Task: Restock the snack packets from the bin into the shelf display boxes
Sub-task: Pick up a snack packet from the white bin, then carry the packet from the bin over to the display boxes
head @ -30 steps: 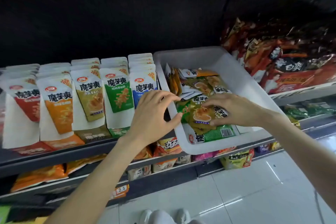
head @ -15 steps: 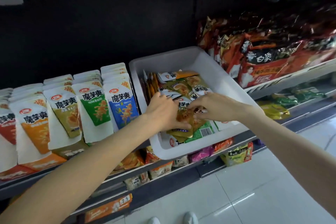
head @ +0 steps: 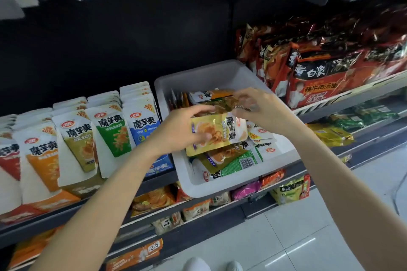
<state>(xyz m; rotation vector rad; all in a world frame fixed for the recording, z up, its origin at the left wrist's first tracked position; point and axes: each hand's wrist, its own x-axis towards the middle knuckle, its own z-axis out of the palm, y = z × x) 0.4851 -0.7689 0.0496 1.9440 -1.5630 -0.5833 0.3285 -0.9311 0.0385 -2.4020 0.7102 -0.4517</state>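
Note:
A white bin [head: 222,185] sits on the shelf edge with several loose snack packets [head: 233,160] inside. My left hand [head: 182,127] grips a yellow-olive packet [head: 220,132] by its left side, lifted above the pile. My right hand [head: 257,108] pinches the top of another olive packet [head: 220,101] further back in the bin. To the left stand the display boxes [head: 72,191] with upright rows of white pouches in red, orange, olive [head: 79,138], green [head: 112,130] and blue [head: 143,125].
Red instant-noodle bags [head: 326,72] fill the shelf to the right of the bin. Lower shelves hold more snack packs [head: 154,200] and a price tag [head: 154,246]. White tiled floor [head: 286,237] and my shoes [head: 211,265] lie below.
My left hand has lifted a yellow-olive packet out of the pile. My right hand moved back and up to pinch another packet. The view shifted, so the shelf appears further left.

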